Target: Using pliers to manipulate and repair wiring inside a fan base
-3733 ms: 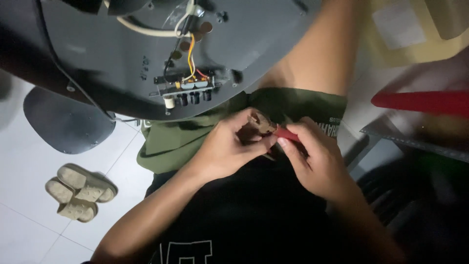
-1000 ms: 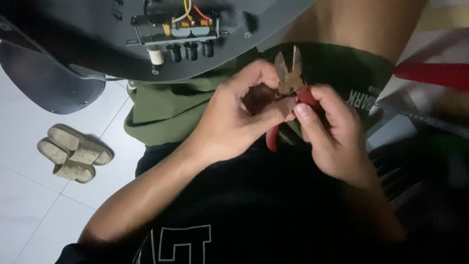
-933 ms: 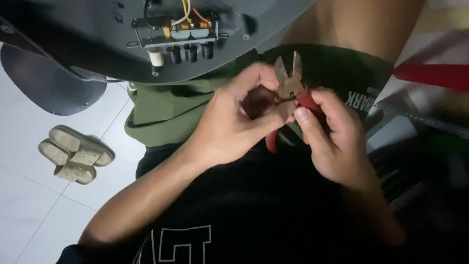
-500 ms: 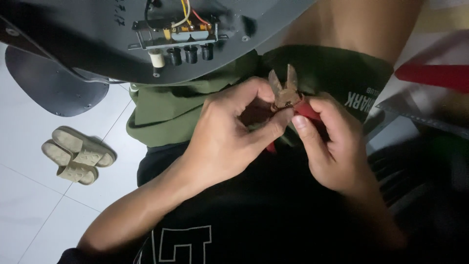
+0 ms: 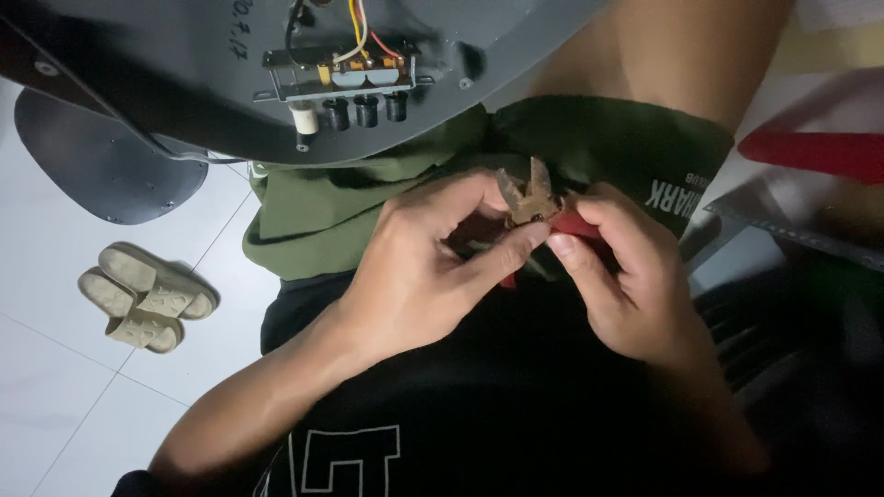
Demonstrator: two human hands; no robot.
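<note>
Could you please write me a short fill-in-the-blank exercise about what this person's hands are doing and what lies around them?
1. The right hand grips a pair of pliers whose handles are ____ in colour.
2. The left hand has its fingertips at the pliers' metal head, whose jaws point ____.
3. On the white tiled floor lies a pair of beige ____.
4. The grey panel over the lap carries a small switch block with ____ black knobs.

Missing words: red; up; sandals; three

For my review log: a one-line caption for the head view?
Both hands grip red-handled pliers over the lap.
</note>
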